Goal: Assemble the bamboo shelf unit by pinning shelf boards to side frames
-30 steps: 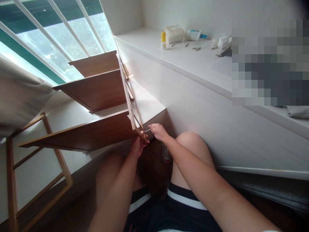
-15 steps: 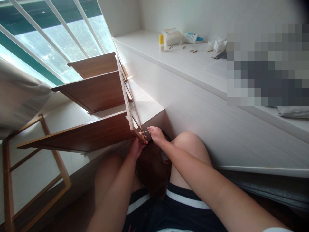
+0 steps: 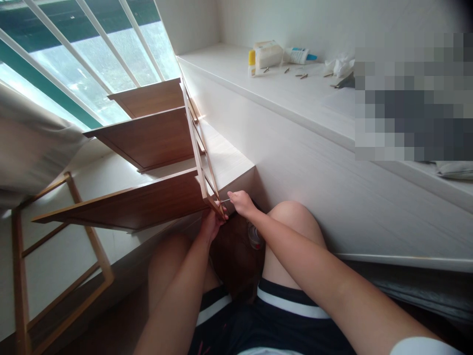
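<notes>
A brown wooden shelf unit lies on its side over a white ledge, three boards joined to a slatted side frame. My left hand grips the frame's near corner from below, fingers wrapped round the wood. My right hand is closed in a pinch on a thin metal tool, whose tip meets that same corner. Both hands sit above my bare knees.
A second wooden side frame leans at lower left. The white platform to the right carries a glue bottle, a box, a tube and several loose screws. A barred window is behind.
The view shifted slightly; my hands stay at the frame's corner, the right hand turning a little on the tool.
</notes>
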{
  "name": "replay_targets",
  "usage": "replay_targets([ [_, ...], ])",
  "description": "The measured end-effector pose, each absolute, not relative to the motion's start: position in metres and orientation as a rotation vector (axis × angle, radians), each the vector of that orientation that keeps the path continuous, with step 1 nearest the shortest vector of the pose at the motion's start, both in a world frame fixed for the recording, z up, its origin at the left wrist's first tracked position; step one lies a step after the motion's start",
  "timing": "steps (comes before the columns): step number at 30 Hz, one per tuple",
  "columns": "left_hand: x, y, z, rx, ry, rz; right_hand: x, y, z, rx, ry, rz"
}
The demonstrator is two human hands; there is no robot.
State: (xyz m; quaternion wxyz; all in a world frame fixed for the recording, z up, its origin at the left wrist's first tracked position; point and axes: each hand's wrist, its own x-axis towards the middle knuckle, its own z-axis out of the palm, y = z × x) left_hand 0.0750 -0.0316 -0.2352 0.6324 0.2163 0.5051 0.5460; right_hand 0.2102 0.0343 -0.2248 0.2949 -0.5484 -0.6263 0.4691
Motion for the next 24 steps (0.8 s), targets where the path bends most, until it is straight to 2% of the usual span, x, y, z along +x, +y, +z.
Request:
replay_targets([
  [10, 0.0757, -0.0304, -0.2343, 0.471, 1.186, 1.23, 0.2064, 0.0388, -0.2184, -1.538, -1.522, 1.561],
  [20, 0.079, -0.0296, -0.2291, 0.466, 1.189, 1.239, 0.2133, 0.0402, -0.2184, -1.477, -1.675, 1.31],
  [24, 0.0794, -0.0295, -0.2293, 0.449, 1.167, 1.257, 0.2141, 0.0398, -0.2174, -1.42, -1.702, 1.317],
])
